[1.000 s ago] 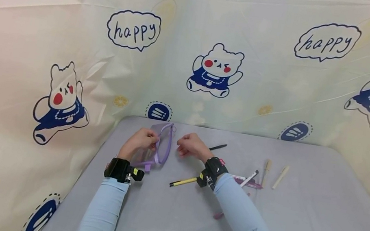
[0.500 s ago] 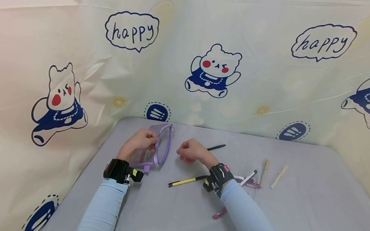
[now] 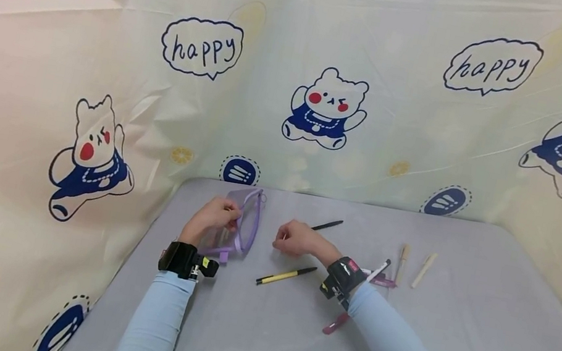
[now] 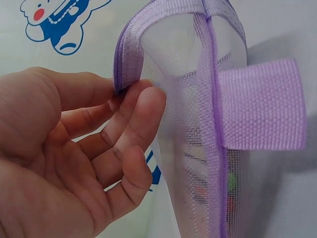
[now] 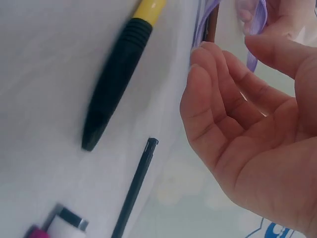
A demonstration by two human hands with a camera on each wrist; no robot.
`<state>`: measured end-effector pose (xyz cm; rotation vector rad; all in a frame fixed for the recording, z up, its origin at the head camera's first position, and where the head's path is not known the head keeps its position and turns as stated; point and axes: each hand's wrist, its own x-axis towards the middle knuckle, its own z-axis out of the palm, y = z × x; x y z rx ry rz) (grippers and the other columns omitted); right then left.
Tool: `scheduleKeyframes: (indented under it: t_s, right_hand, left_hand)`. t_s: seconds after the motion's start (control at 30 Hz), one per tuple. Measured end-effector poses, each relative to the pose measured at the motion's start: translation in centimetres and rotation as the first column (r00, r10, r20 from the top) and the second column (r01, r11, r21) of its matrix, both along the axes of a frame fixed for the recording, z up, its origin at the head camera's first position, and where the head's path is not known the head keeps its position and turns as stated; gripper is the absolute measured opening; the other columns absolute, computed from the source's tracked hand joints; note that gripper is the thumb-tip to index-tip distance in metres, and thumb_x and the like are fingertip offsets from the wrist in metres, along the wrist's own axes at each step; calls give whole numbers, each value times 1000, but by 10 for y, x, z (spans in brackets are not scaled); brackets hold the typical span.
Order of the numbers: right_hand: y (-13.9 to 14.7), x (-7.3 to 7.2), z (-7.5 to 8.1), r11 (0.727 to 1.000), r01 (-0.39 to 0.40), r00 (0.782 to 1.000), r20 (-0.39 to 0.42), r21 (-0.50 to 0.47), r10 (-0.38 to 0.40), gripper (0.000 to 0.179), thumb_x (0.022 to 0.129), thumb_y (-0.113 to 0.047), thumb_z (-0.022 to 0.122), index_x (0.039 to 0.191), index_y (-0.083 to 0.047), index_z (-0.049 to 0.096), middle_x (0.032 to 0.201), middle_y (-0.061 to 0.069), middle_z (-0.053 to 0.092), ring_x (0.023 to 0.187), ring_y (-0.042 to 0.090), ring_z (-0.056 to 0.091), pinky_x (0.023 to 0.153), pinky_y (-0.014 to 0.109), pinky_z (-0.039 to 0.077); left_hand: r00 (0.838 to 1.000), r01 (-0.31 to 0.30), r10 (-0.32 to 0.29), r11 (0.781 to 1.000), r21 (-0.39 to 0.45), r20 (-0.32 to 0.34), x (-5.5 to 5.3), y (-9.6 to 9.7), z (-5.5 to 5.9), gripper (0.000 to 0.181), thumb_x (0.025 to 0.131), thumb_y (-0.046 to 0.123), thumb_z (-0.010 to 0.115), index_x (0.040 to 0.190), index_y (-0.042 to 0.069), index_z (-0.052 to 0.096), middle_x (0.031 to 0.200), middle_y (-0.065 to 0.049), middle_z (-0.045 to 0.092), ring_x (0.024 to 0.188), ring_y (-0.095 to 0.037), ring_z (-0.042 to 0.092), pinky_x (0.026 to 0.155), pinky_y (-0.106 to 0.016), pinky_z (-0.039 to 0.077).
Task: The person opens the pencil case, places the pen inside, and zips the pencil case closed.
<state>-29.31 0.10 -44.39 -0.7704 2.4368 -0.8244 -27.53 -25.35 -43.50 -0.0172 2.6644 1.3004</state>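
My left hand point(image 3: 212, 213) pinches the zippered edge of a see-through mesh pouch with purple trim point(image 3: 252, 230) between thumb and fingers. In the left wrist view, the purple fabric tab point(image 4: 262, 105) sticks out from the pouch's end, and blurred coloured shapes show through the mesh. To the right of the pouch, my right hand point(image 3: 300, 240) hovers with loosely bent fingers and a gap between thumb and fingertips, holding nothing. Nearest to it are a black pen point(image 3: 327, 225), partly behind the hand, and a yellow-and-black pen point(image 3: 286, 275).
Right of the right wrist lie a white marker with a dark end point(image 3: 380, 269), a purple pen point(image 3: 383, 282) and two beige pens, one tan point(image 3: 402, 264) and one cream point(image 3: 424, 270). A dark pink pen point(image 3: 336, 323) lies partly under the right forearm. A printed curtain hangs behind the grey table point(image 3: 253, 334).
My right hand has drawn away from the pouch, to the right and slightly nearer, uncovering more of the yellow-and-black pen. The left hand stays on the pouch's edge.
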Motion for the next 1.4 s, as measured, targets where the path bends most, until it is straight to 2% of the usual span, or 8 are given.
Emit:
scheduleKeyframes:
  t_s: [0.23,0.4,0.6,0.7,0.8,0.93,1.1,1.4]
  right_hand:
    - [6,5,0,997,-39,999,-30,68,41,11,94,-22,63,88,-14,69,74,-1,61,60,11,54,53,23,43]
    - [10,13,-1,988,-75,991,-98,134,89,11,93,-24,65,86,-17,69,78,-4,63,66,10,55,58,24,44]
    - [14,21,2,976,-143,982,-103,163,161,5,89,-22,71,87,-17,69,84,-3,68,71,10,59,62,25,47]
    - [15,23,2,965,-175,973,-117,194,199,5,87,-21,73,88,-17,70,87,-3,69,74,8,60,64,25,48]
    - [15,25,2,949,-199,965,-121,244,233,10,85,-21,75,93,-17,70,90,-2,70,76,8,60,66,24,48]
    - [13,29,2,918,-229,952,-123,324,281,18,82,-16,77,99,-17,71,93,-2,69,76,9,59,66,24,47]
    - [11,32,2,883,-262,928,-149,389,341,20,79,-8,76,97,-17,70,93,-4,67,77,9,54,66,23,45]
    - [8,32,-1,873,-283,909,-181,397,376,13,80,-6,75,83,-16,68,79,-9,60,71,8,50,63,22,43]
  left_hand:
    - [1000,6,-6,1000,11,-7,0,-1,1,20,101,14,52,95,-2,63,81,-10,68,68,-15,66,88,-45,54]
    - [1000,8,-8,1000,13,-1,-2,-1,-1,22,101,14,51,101,-4,63,82,-10,67,70,-15,66,89,-46,53]
    - [1000,10,-10,1000,3,0,-2,-3,1,27,101,16,52,107,-8,62,84,-10,67,70,-15,66,87,-45,52]
    - [1000,20,-20,1000,4,-6,-1,-3,2,27,101,15,52,107,-9,62,84,-10,67,69,-14,66,84,-43,54]
    - [1000,24,-24,1000,3,-7,-1,-4,2,27,101,15,52,107,-9,62,83,-9,67,69,-13,66,75,-35,53]
    - [1000,16,-16,1000,-6,3,-1,-4,1,27,101,16,53,107,-8,63,83,-8,67,69,-13,66,66,-25,47]
    - [1000,15,-15,1000,-16,6,-1,-4,3,27,102,17,52,108,-7,63,85,-9,69,72,-15,67,64,-24,44]
    - [1000,10,-10,1000,-25,6,1,-3,6,27,101,19,52,108,-5,64,87,-11,69,76,-18,69,63,-23,44]
